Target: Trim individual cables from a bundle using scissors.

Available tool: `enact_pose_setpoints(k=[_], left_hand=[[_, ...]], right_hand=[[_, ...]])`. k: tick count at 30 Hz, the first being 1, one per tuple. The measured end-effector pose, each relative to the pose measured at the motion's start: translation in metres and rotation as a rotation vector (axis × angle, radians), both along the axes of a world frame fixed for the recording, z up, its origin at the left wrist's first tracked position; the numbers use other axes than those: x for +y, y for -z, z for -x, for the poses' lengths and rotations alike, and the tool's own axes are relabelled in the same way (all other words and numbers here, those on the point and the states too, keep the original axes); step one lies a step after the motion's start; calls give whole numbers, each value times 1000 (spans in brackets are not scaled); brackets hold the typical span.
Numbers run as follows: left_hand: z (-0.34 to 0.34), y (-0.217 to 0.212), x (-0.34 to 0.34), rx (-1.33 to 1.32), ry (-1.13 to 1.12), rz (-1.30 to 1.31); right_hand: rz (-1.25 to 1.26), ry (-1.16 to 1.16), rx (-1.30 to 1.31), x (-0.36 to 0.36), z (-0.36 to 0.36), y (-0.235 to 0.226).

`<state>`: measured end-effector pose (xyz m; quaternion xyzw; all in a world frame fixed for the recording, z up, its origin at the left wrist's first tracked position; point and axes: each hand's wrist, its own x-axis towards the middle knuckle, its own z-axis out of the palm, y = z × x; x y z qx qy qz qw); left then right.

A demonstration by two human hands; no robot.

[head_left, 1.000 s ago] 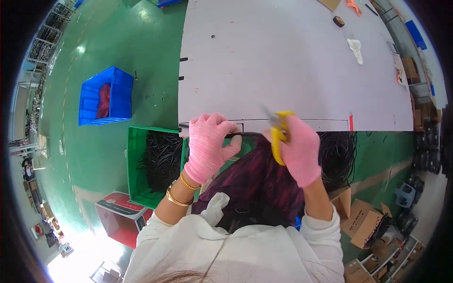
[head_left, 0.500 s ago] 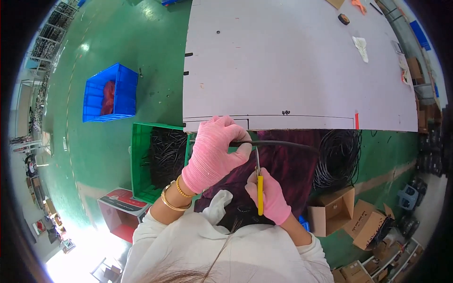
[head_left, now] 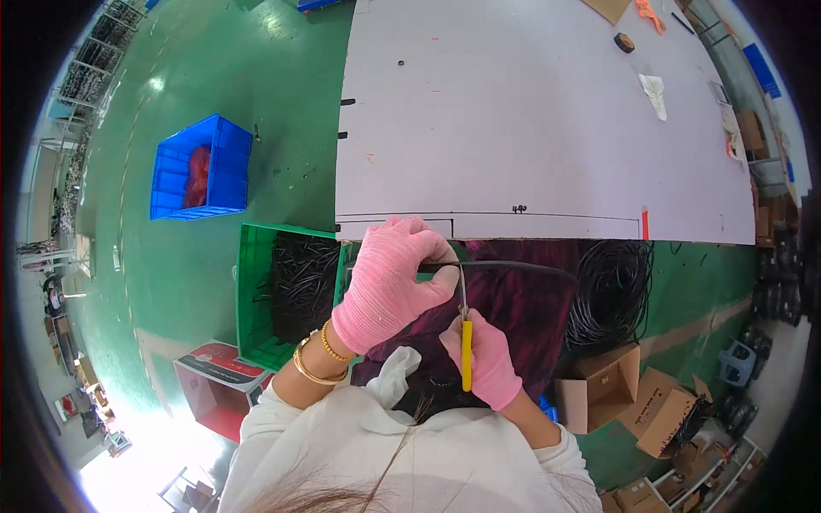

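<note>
In a pink glove, my left hand is closed around a black tube or cable just in front of the table's near edge. The tube runs rightward from my fingers toward the coil. My right hand, also gloved in pink, grips yellow-handled cutters. Their metal jaws point up and meet the tube right beside my left fingertips. Whether the blades have closed through it, I cannot tell.
Ahead is a white table with marked lines. A green crate of short black pieces stands left, a black coil right. Cardboard boxes sit at lower right, a blue crate on the floor at left.
The cutters have shifted slightly left, closer to my left fingertips, with their jaws now at the tube. My left hand keeps its hold, and the view has tilted slightly.
</note>
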<state>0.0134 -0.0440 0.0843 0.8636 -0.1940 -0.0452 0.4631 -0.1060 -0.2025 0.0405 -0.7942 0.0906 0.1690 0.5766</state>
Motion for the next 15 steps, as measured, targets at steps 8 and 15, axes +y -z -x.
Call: enact_pose_setpoints(k=[8,15], left_hand=[[-4,-20,-2,420,16,215],[-16,-5,6,759,386,558]], right_hand=[[-48,28,22,-1,4,2],[-166,69,212,-4,6,-5]])
